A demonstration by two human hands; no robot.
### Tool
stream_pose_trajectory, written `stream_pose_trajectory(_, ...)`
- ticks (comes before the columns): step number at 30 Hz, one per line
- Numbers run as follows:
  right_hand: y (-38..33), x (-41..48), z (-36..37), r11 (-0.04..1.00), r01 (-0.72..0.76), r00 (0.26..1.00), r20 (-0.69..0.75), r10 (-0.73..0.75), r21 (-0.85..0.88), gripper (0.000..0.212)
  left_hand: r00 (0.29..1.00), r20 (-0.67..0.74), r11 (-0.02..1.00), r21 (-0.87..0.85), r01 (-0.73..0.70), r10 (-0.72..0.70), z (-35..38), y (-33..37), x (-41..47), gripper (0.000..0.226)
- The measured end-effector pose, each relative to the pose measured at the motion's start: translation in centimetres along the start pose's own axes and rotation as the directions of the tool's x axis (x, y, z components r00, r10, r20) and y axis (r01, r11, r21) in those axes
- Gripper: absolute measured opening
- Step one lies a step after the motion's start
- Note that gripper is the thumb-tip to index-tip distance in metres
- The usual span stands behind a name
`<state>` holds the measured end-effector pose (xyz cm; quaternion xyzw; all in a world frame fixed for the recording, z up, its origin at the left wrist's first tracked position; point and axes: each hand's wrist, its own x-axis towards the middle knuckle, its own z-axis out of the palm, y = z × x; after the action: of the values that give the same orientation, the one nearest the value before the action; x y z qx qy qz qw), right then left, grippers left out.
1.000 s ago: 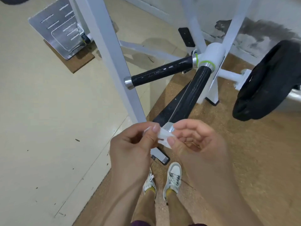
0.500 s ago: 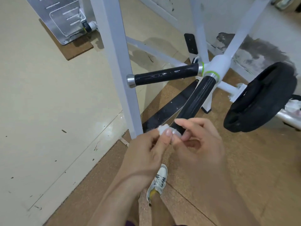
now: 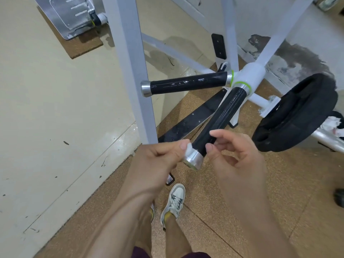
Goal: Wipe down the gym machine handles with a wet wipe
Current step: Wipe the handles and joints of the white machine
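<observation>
Two black machine handles with silver end caps branch from a white joint (image 3: pixel 251 74). One handle (image 3: pixel 188 84) points left; the near handle (image 3: pixel 223 116) slants down toward me and ends in a silver cap (image 3: pixel 192 159). My left hand (image 3: pixel 158 161) pinches a small white wet wipe (image 3: pixel 188 148) against the left side of that cap. On the right of the same handle end, my right hand (image 3: pixel 236 153) is open with fingers curled and apart, thumb and forefinger close to the grip, holding nothing.
A white upright post (image 3: pixel 130 67) stands just left of the handles. A black weight plate (image 3: pixel 297 112) sits on a bar at right, with a crumpled white cloth (image 3: pixel 333 123) beyond it. A black floor strip (image 3: pixel 188 123) lies below. My feet (image 3: pixel 174 203) stand on cork flooring.
My right hand has let go of the wipe and its fingers have spread. The wipe stays in my left hand, now beside the near handle's cap. The view has tilted up.
</observation>
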<state>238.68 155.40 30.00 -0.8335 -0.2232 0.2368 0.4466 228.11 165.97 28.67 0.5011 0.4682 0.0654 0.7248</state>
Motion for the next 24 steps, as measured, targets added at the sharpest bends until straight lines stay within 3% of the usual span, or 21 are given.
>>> stream_pose_trajectory(3,0.3,0.1,0.0,0.994,-0.08,0.996,-0.03,0.083,0.077,0.041,0.997,0.022,0.996,0.047,0.071,-0.072,-0.3,1.3,2.2,0.004)
stream_pose_trajectory(8,0.5,0.3,-0.2,0.99,-0.1,0.994,-0.042,0.104,0.097,0.048,0.989,-0.119,0.973,0.222,-0.055,0.083,1.7,1.7,3.7,0.017)
stream_pose_trajectory(11,0.7,0.4,-0.3,0.987,-0.111,0.993,-0.03,0.115,0.12,0.048,0.999,-0.044,0.995,0.1,-0.002,0.006,1.1,1.4,2.7,0.002)
stream_pose_trajectory(13,0.9,0.4,-0.3,0.989,-0.103,0.994,-0.025,0.106,0.109,0.05,0.996,0.053,0.997,0.018,0.077,-0.078,0.4,1.7,2.4,0.014)
stream_pose_trajectory(16,1.2,0.4,0.0,0.986,-0.097,0.994,-0.032,0.102,0.133,0.061,0.997,0.008,0.996,0.058,0.074,-0.075,1.0,2.1,3.6,0.004)
stream_pose_trajectory(19,1.3,0.6,-0.1,0.984,-0.108,0.994,-0.012,0.111,0.144,0.069,0.997,-0.068,0.998,0.026,0.05,-0.048,2.3,2.4,4.2,0.011)
stream_pose_trajectory(21,1.4,0.7,-0.3,0.983,-0.11,0.994,-0.002,0.111,0.147,0.069,0.997,-0.04,0.997,-0.015,0.072,-0.073,1.9,2.1,3.7,0.004)
stream_pose_trajectory(24,1.6,0.9,-0.6,0.982,-0.106,0.994,0.004,0.107,0.159,0.069,0.991,0.046,0.991,-0.039,0.128,-0.127,1.0,2.1,3.3,0.012)
